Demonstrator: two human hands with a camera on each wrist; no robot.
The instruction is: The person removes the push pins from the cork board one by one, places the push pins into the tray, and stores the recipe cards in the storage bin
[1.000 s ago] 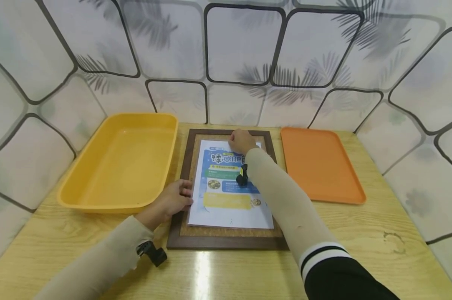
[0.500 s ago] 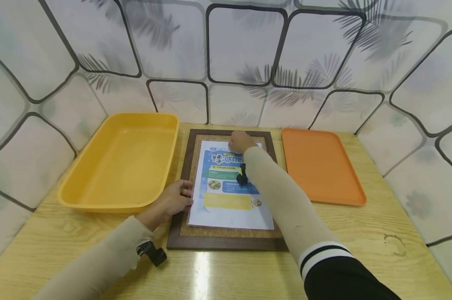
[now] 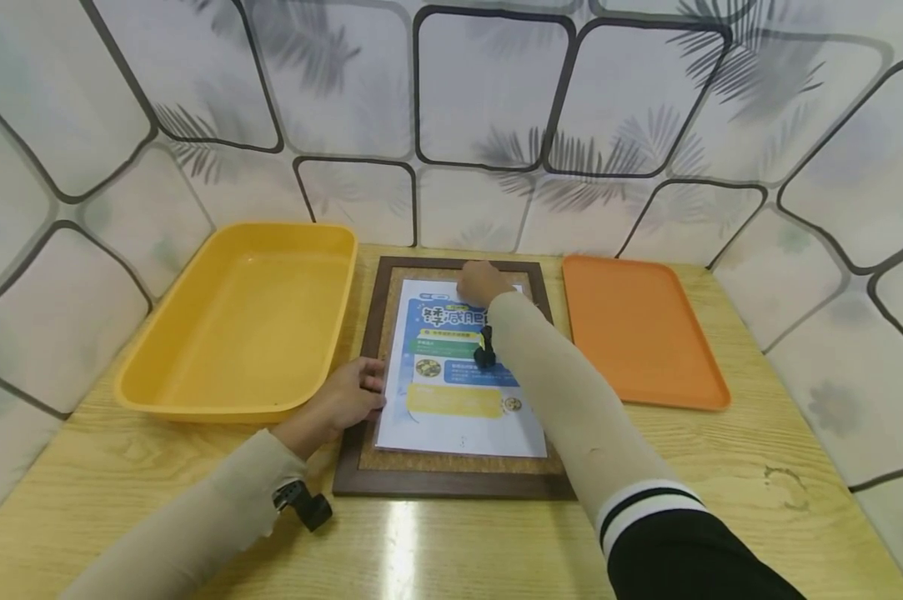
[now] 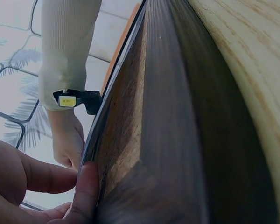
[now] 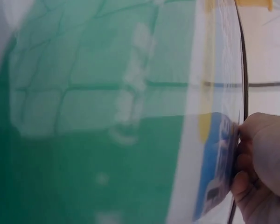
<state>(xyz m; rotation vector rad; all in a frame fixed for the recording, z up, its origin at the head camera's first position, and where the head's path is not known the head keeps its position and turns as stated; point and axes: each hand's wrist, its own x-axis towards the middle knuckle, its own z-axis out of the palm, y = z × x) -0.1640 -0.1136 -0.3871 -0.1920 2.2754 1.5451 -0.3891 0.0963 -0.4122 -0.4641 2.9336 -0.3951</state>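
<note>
Cork fills the dark wooden picture frame (image 3: 451,479) lying flat in the middle of the head view, and a printed blue-and-white flyer (image 3: 459,392) lies on that cork. At the flyer's far edge, just above centre of the frame, the right hand (image 3: 483,283) rests as a loose fist, its fingers curled down onto the paper's top edge; the right wrist view shows those fingers (image 5: 252,186) bent against the sheet's edge at lower right, though whether they pinch the paper or only press on it cannot be told. Left of centre, the left hand (image 3: 349,400) lies on the frame's left rail with fingers stretched out nearly straight, their tips meeting the flyer's left edge; in the left wrist view a thumb (image 4: 86,196) presses flat against the paper's rim at lower left. Both forearms wear beige sleeves. A deep yellow plastic bin (image 3: 196,400) sits just beside the frame on the left, an orange tray (image 3: 646,333) just beside it on the right, all on a pale wood table (image 3: 781,500).
</note>
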